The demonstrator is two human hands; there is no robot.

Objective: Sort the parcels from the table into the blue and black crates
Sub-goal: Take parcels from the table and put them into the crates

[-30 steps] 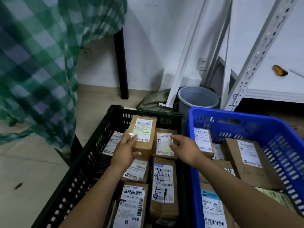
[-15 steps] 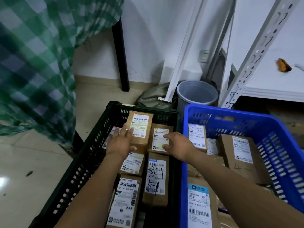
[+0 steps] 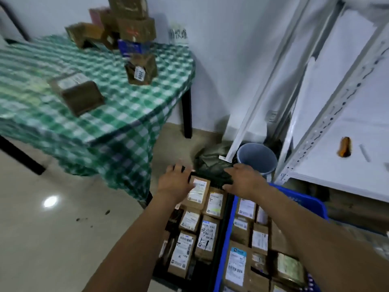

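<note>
The black crate [image 3: 219, 247] holds several brown parcels with white labels. Right of it, the blue crate [image 3: 303, 199] also holds several. My left hand [image 3: 175, 182] hovers with straight fingers over the black crate's far end, its thumb at the edge of the top parcel [image 3: 200, 194], holding nothing. My right hand [image 3: 245, 182] is spread open above the far rim between the crates. On the table's green checked cloth [image 3: 126, 106] lie a brown box [image 3: 76, 93], a smaller box [image 3: 143, 69] and a stack of boxes [image 3: 130, 24].
A grey bucket [image 3: 256, 158] and a dark bag [image 3: 212, 165] sit behind the crates. A white metal shelf [image 3: 315, 102] rises at the right, with an orange object [image 3: 344, 147] on it. The table's black leg [image 3: 187, 114] stands beside the wall.
The view has tilted up, so the tabletop and its parcels now show. Both hands have lifted off the parcels in the black crate and moved toward its far end.
</note>
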